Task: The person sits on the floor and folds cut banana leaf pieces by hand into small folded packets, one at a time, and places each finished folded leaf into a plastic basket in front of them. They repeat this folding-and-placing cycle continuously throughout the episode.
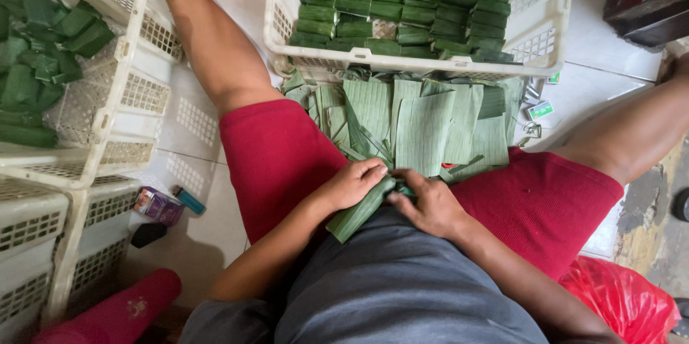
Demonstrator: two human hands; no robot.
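I sit on a pale tiled floor (201, 236) in soft, even light. White plastic crates (122, 100) stand stacked to my left, another white crate (545, 28) ahead, and a dark wooden box (646, 0) beyond my right knee.

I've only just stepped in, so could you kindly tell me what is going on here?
A person sitting on the floor holds a green leaf-wrapped parcel on the lap, left hand and right hand both gripping it. Cut banana leaf sheets lie stacked between the legs. A white plastic crate ahead holds rows of finished parcels.
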